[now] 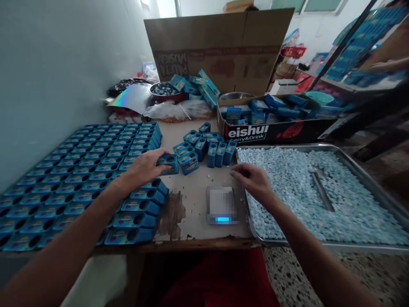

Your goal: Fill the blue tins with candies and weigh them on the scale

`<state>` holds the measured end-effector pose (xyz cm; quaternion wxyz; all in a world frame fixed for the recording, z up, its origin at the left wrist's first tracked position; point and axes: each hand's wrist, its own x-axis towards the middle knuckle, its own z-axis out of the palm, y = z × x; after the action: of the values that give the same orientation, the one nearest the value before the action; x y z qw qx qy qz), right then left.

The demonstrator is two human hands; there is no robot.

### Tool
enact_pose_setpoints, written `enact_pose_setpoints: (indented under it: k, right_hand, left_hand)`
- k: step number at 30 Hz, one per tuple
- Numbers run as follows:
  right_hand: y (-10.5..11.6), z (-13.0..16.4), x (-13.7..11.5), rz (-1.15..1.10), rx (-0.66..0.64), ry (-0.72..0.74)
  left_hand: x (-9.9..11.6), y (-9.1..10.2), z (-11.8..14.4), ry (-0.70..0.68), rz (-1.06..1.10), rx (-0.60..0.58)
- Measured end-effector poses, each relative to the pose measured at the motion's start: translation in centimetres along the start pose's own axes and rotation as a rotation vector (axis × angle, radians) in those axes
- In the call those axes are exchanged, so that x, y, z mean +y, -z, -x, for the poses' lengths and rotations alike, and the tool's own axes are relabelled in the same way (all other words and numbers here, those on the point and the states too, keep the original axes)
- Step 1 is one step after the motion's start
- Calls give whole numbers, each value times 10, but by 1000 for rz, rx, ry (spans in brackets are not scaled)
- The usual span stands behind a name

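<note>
My left hand (145, 166) reaches across the table and grips a small blue box (168, 163) at the edge of a large field of laid-down blue boxes (79, 170). My right hand (252, 179) hovers, fingers pinched together, over the left rim of a metal tray (367, 175) filled with small pale blue tablets (287, 179). Whether it holds tablets is not visible. A cluster of upright blue boxes (207, 147) stands just beyond both hands. A small blurred device (222, 204) lies on the table between my forearms.
A black cardboard carton (275, 132) with more blue boxes sits behind the tray. A big brown cardboard sheet (220, 42) stands at the back, with a bowl (164, 91) and plastic bags near it. Another person's arm (388, 65) shows at upper right. A wall runs along the left.
</note>
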<state>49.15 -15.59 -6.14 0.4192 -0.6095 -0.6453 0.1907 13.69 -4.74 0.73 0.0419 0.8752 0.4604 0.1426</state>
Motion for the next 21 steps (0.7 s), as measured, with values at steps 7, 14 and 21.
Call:
enact_pose_setpoints:
  k: [7, 14, 21]
  right_hand:
    - [-90, -96, -54, 596, -340, 308]
    - [-113, -109, -44, 716, -432, 339]
    - [-42, -43, -66, 584, -359, 170]
  left_hand:
    - [-66, -25, 6, -116, 43, -191]
    - [-52, -23, 35, -155, -23, -58]
    - [23, -24, 116, -322, -28, 126]
